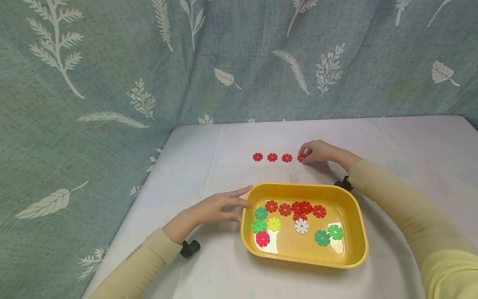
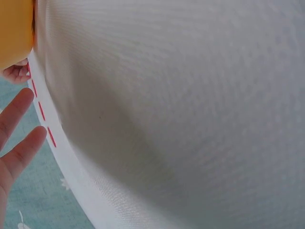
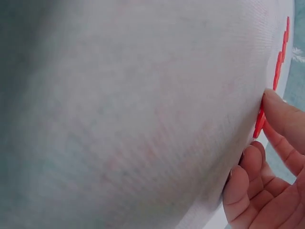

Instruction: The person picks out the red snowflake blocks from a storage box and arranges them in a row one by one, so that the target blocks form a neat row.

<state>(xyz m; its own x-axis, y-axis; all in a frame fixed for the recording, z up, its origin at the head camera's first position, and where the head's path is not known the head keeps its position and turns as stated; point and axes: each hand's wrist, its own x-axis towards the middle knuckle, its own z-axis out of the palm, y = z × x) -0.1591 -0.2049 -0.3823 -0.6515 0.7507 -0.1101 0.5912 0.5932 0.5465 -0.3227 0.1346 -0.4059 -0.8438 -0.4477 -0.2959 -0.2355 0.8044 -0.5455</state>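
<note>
At the right end of a row on the table, my right hand (image 1: 317, 150) pinches a red notched plastic disc (image 3: 259, 121) between thumb and index finger. That disc lies flat on the cloth, partly covered by the fingers in the head view. Three more red discs (image 1: 286, 158) lie spaced out to its left. My left hand (image 1: 220, 206) is at the left rim of a yellow tray (image 1: 358, 232), fingers spread and fairly straight, the fingertips by the rim. In the left wrist view two fingers (image 2: 24, 148) show, holding nothing.
Inside the tray lie several red discs (image 1: 285, 209), green discs (image 1: 322, 238), a yellow disc (image 1: 274, 224), a white disc (image 1: 301, 226) and a pink disc (image 1: 263, 238). A white cloth (image 1: 209, 166) covers the table. Patterned blue-green fabric (image 1: 239, 62) hangs behind and at left.
</note>
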